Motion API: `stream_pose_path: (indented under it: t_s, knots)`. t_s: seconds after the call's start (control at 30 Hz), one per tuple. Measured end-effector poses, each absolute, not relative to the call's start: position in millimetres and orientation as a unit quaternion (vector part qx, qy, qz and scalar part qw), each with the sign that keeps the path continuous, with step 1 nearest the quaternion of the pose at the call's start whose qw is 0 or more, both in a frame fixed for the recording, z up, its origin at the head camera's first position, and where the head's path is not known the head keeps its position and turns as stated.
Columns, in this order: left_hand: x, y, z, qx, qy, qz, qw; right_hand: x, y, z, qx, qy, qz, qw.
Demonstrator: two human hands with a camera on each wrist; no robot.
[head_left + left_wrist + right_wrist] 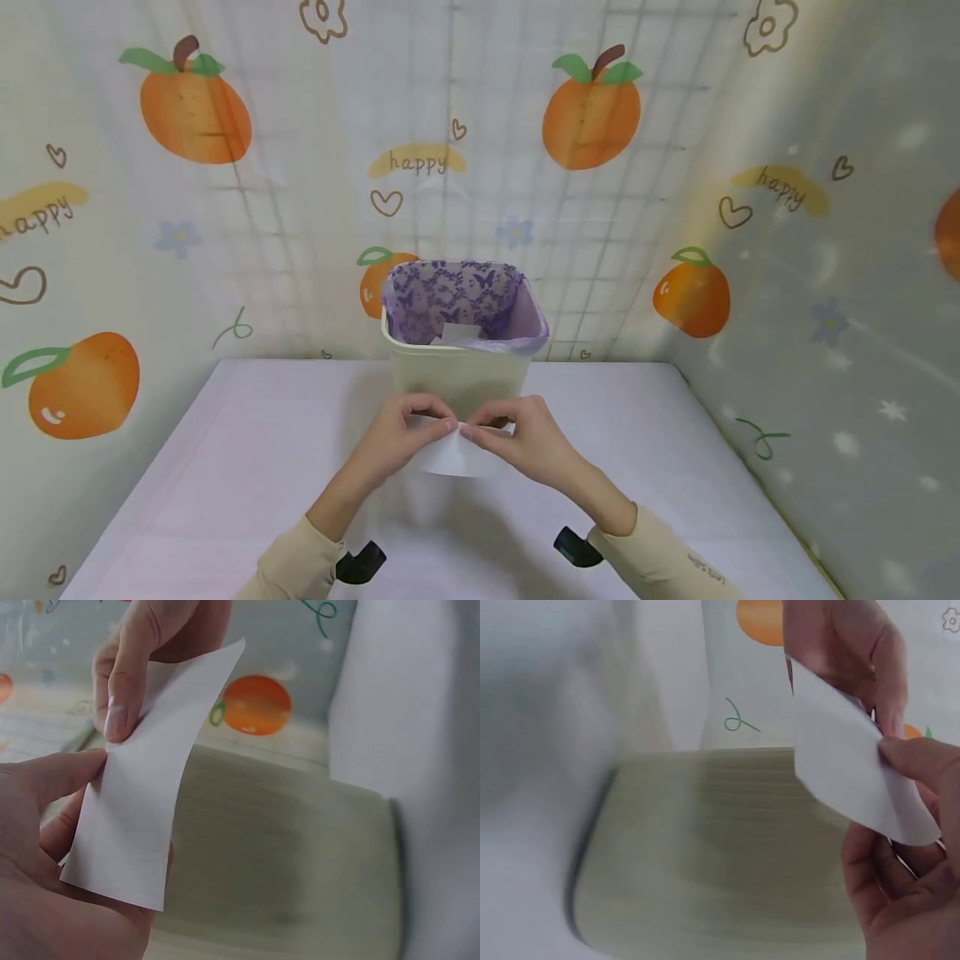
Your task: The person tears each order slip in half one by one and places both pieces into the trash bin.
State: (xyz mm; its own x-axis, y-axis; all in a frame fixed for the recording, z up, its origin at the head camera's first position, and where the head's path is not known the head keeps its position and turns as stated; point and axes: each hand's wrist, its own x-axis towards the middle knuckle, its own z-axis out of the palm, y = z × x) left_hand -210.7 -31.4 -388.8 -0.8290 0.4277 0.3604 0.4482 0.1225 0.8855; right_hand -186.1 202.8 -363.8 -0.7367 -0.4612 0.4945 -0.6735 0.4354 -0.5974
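Note:
Both hands pinch a small white piece of paper (460, 457) at the middle of its near-top edge, thumbs side by side. My left hand (401, 435) holds it from the left, fingers curled behind. From the right, my right hand (528, 437) grips it the same way. In the left wrist view the paper (139, 795) looks slightly bent; the right wrist view shows the sheet (847, 757) between both hands too. Just behind the hands stands a cream bin (450, 372) with a purple butterfly-patterned liner (457, 292). White paper pieces (461, 331) lie inside the bin.
The bin stands on a white table (285, 450), near its back edge. A curtain (300, 208) printed with oranges hangs behind the table and along its sides. Dark wrist devices (362, 563) show below both forearms.

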Motion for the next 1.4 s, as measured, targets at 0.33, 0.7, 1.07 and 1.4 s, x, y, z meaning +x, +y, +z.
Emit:
stream_pose_path:
  t_s: [0.33, 0.7, 1.07, 1.4]
  knots:
    - [-210, -32, -349, -0.336, -0.745, -0.575, 0.04, -187, 206, -326, 0.356, -0.836, 0.391, 0.144]
    - [-210, -28, -314, -0.346, -0.73, -0.585, 0.075, -185, 209, -286, 0.356, -0.846, 0.364, 0.158]
    - [-211, -23, -285, -0.316, -0.724, -0.601, 0.12, -191, 205, -255, 0.355, -0.842, 0.363, 0.183]
    - [-220, -23, -258, -0.299, -0.722, -0.613, 0.115, -200, 202, -227, 0.346, -0.85, 0.337, 0.211]
